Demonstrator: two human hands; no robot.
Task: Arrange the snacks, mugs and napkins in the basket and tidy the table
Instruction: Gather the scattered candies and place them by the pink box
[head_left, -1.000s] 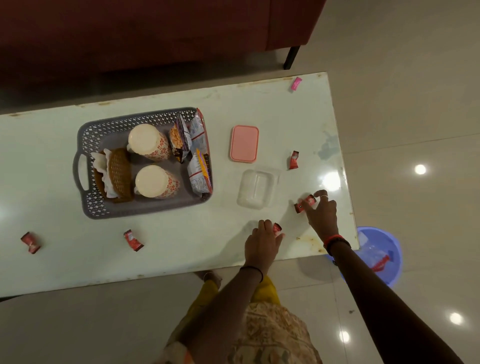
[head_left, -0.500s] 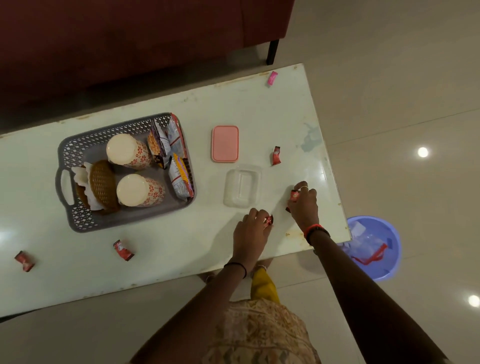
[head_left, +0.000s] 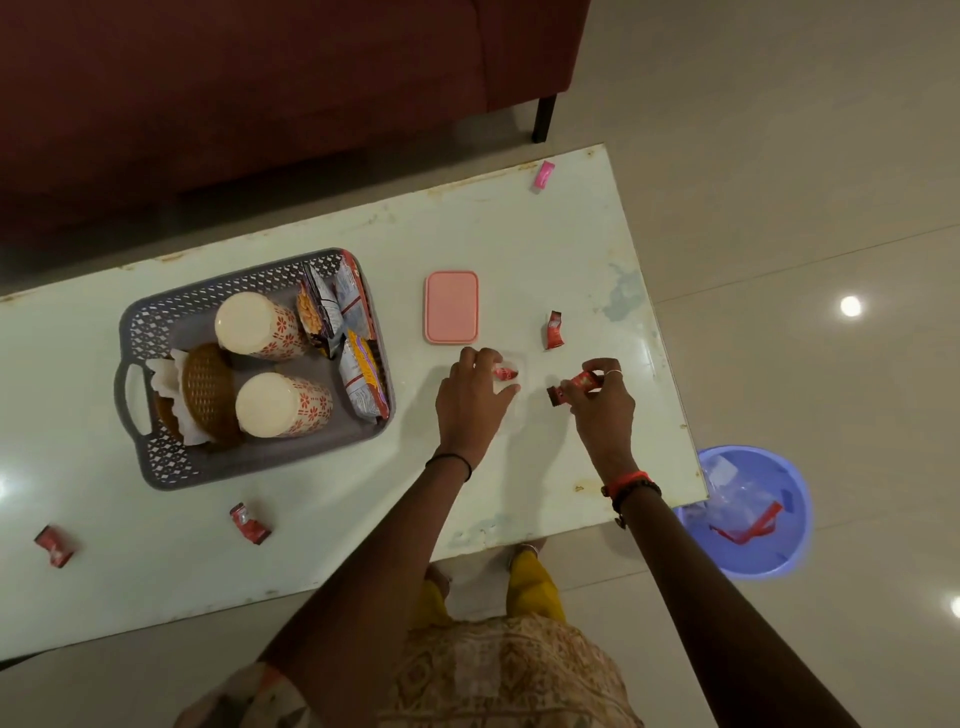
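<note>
left: black wristband (head_left: 451, 459) | right: red, black bangles (head_left: 629, 484) | beige patterned top (head_left: 498, 675) | yellow trousers (head_left: 535, 587)

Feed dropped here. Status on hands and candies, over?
Left hand holds red candy over clear container. Right hand grips second red candy. Four loose candies on table. Nothing blocking.

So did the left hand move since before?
Yes. The left hand went from the table's near edge up over the clear container, closer to the pink lid, pinching a red candy.
</note>
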